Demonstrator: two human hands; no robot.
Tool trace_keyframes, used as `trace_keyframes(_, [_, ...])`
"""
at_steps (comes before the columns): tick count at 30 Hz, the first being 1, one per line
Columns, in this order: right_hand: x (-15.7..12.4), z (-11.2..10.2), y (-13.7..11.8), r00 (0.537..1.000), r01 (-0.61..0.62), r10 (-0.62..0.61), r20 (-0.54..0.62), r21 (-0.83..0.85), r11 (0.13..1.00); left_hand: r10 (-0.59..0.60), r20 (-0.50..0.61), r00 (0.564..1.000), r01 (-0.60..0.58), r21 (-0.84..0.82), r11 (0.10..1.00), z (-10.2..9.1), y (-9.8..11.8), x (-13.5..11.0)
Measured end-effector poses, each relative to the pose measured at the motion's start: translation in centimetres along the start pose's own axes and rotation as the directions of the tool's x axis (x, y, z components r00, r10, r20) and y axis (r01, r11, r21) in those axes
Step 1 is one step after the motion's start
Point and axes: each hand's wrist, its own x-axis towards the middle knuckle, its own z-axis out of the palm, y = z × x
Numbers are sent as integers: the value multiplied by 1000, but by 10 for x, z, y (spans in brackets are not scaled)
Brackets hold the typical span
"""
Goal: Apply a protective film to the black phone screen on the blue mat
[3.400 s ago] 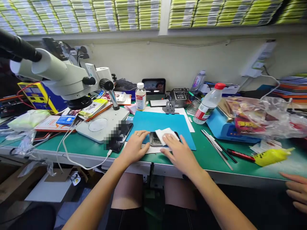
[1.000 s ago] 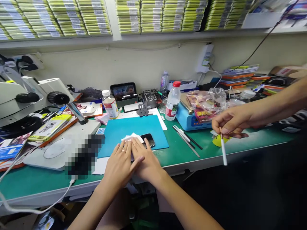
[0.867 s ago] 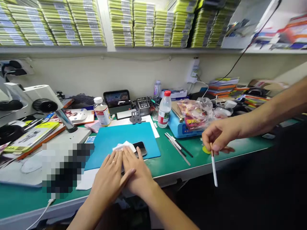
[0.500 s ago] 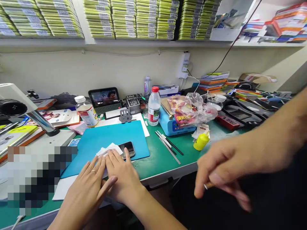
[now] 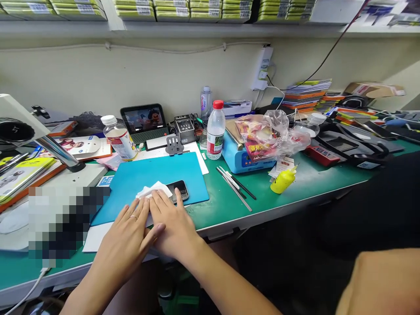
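Note:
My left hand point(image 5: 128, 225), a ring on one finger, lies flat with its fingers stretched out at the front edge of a blue mat point(image 5: 152, 170). Beside it, my right hand point(image 5: 172, 221) is stretched out too, and the two touch. The fingertips of both rest at a crumpled white tissue point(image 5: 152, 189). A dark-screened smartphone point(image 5: 180, 191) lies on the mat just right of the tissue, close to my right fingers. What is under my palms is hidden.
To the right lie several thin tools point(image 5: 234, 188) and a yellow dropper bottle point(image 5: 284, 180). A red-capped bottle point(image 5: 215, 131) stands behind, near a blue device point(image 5: 232, 155) topped by a plastic bag point(image 5: 262, 135). Another person's bare arm point(image 5: 380, 282) is at lower right.
The other person's hand, earlier over the right side of the desk edge, has drawn back to the lower right corner. The view has tilted down slightly. My hands keep their place at the tissue.

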Motion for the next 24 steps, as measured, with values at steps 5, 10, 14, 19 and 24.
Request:
trace_keyframes(5, [1, -1, 0, 1000, 1, -1, 3, -9, 1000, -13, 31, 999, 12, 11, 1000, -4, 1, 1])
trace_keyframes(10, [2, 2, 0, 1000, 6, -7, -30, -34, 999, 1, 39, 999, -2, 4, 1000, -7, 1, -1])
trace_keyframes(14, [1, 5, 0, 999, 22, -25, -43, -56, 998, 9, 35, 999, -10, 20, 1000, -8, 2, 0])
trace_keyframes(19, [0, 4, -1, 999, 16, -18, -31, -55, 998, 14, 50, 999, -16, 33, 999, -8, 1, -1])
trace_keyframes(24, [1, 0, -1, 1000, 21, -21, 0, -42, 999, 0, 62, 998, 1, -12, 1000, -11, 1, 2])
